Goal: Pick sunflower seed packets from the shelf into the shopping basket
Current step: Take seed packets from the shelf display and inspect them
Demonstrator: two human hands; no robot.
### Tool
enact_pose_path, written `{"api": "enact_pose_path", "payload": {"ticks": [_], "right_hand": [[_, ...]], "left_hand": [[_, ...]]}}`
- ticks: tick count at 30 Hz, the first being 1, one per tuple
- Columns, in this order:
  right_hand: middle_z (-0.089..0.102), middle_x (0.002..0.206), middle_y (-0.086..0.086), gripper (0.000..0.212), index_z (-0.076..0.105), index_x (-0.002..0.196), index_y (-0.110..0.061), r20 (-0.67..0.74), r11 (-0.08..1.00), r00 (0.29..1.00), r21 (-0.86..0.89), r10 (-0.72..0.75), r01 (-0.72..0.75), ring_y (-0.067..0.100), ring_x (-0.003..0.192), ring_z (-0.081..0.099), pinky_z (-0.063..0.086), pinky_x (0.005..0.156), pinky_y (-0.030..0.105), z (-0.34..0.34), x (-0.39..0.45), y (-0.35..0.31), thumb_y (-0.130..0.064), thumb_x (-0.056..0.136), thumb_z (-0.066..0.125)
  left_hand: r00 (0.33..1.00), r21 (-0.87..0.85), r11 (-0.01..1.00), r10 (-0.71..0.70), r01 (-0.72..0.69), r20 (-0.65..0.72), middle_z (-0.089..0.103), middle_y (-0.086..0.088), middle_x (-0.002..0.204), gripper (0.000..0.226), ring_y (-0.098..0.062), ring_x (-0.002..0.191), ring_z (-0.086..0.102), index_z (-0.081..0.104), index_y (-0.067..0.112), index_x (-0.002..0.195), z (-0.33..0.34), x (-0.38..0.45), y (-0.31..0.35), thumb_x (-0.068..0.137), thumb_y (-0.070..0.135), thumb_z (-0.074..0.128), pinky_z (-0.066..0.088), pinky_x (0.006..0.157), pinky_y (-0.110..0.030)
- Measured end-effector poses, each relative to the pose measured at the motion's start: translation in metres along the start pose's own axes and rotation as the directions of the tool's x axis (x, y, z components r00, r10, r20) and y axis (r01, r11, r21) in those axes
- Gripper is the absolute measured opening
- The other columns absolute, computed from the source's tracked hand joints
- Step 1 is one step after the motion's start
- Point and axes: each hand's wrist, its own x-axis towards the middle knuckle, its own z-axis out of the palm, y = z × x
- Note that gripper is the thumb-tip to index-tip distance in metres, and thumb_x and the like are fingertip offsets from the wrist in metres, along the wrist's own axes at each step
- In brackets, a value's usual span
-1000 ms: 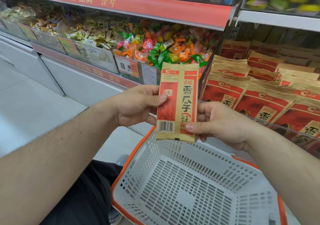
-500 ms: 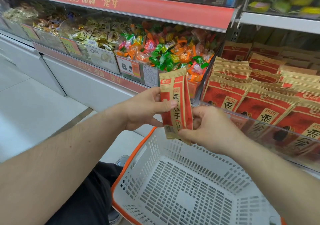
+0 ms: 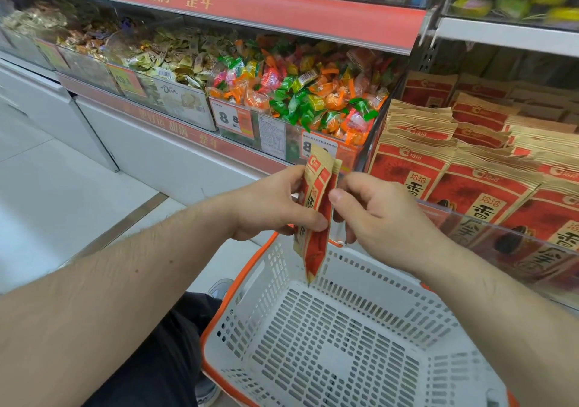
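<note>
**Packet held over the basket**

Above the white basket, a red-and-tan seed packet hangs nearly edge-on, its lower tip just inside the far rim. Left hand pinches it, thumb across the front, fingers behind. Right hand sits just beside it, fingers loosely curled; whether it touches the packet cannot be told. More packets fill the shelf at right; wrapped candies lie in the bin beyond.
</note>
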Motion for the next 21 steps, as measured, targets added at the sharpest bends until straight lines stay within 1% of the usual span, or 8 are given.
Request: {"api": "enact_pose_path", "payload": {"ticks": [2,4,6,8,12,15,18,21], "right_hand": [[0.063,0.06,0.01,0.03,0.055,0.072,-0.008,-0.005,1.0,1.0,-0.024,-0.001,0.001,0.025,0.06,0.062,0.046,0.062,0.044,0.003,0.0,0.0,-0.022,0.098,0.05],[0.063,0.06,0.009,0.029,0.056,0.074,-0.004,0.036,0.999,0.999,0.017,0.029,-0.03,0.015,0.054,0.062,0.048,0.061,0.042,0.006,0.0,0.001,-0.017,0.099,0.048],[0.063,0.064,0.006,0.028,0.057,0.078,-0.001,0.1,0.989,0.993,0.128,0.058,-0.071,0.012,0.051,0.062,0.051,0.057,0.04,0.007,0.002,0.001,-0.013,0.101,0.045],[0.062,0.064,0.004,0.028,0.057,0.082,0.002,0.147,0.96,0.987,0.26,0.067,-0.104,0.016,0.051,0.061,0.047,0.052,0.037,0.006,0.004,0.001,-0.01,0.102,0.043],[0.059,0.063,0.007,0.028,0.055,0.084,0.009,0.194,0.903,0.978,0.403,0.074,-0.148,0.021,0.05,0.057,0.041,0.049,0.034,0.003,0.006,-0.001,-0.007,0.103,0.043],[0.059,0.063,0.007,0.028,0.054,0.084,0.01,0.202,0.898,0.977,0.412,0.073,-0.152,0.021,0.049,0.057,0.041,0.05,0.034,0.004,0.006,-0.001,-0.007,0.103,0.043],[0.06,0.064,0.006,0.029,0.056,0.08,0.002,0.181,0.915,0.981,0.383,0.063,-0.129,0.019,0.05,0.058,0.042,0.048,0.031,0.005,0.007,-0.002,-0.01,0.103,0.044],[0.062,0.064,0.004,0.031,0.059,0.073,-0.013,0.175,0.982,0.984,0.173,0.038,-0.069,0.02,0.054,0.061,0.045,0.052,0.032,0.001,0.004,-0.003,-0.024,0.1,0.05]], "left_hand": [[1.0,0.002,1.0,0.0,0.0,-0.003,0.057,-0.011,0.119,0.073,-0.026,0.099,0.064,0.055,0.023,0.119,0.003,0.001,-0.001,0.051,0.034,0.079,0.047,0.097,-0.067],[1.0,-0.032,0.999,0.008,-0.009,-0.026,0.061,-0.001,0.11,0.068,-0.025,0.099,0.063,0.057,0.025,0.118,0.004,0.003,-0.002,0.053,0.035,0.077,0.044,0.1,-0.064],[0.999,-0.114,0.993,0.04,-0.041,-0.013,0.066,0.002,0.098,0.05,-0.024,0.092,0.065,0.061,0.022,0.112,0.003,0.005,-0.002,0.063,0.024,0.074,0.048,0.094,-0.06],[0.996,-0.221,0.974,0.064,-0.049,0.061,0.067,-0.008,0.087,0.035,-0.024,0.081,0.067,0.065,0.014,0.103,0.0,0.005,-0.002,0.068,0.017,0.068,0.051,0.081,-0.051],[0.978,-0.326,0.946,0.061,0.007,0.198,0.063,-0.027,0.092,0.044,-0.036,0.081,0.065,0.058,0.0,0.108,-0.003,0.008,-0.004,0.071,0.024,0.06,0.05,0.076,-0.046],[0.979,-0.344,0.939,0.042,0.03,0.198,0.063,-0.027,0.092,0.042,-0.037,0.082,0.065,0.059,0.0,0.105,-0.004,0.011,-0.006,0.071,0.025,0.06,0.05,0.076,-0.046],[0.983,-0.333,0.942,0.031,0.031,0.18,0.063,-0.025,0.091,0.039,-0.033,0.079,0.066,0.06,0.001,0.104,-0.004,0.011,-0.006,0.071,0.022,0.061,0.052,0.074,-0.045],[0.999,-0.367,0.93,-0.001,0.014,0.036,0.064,-0.013,0.082,0.028,-0.022,0.073,0.068,0.059,0.005,0.095,-0.008,0.009,-0.001,0.07,0.019,0.057,0.057,0.068,-0.043]]}}
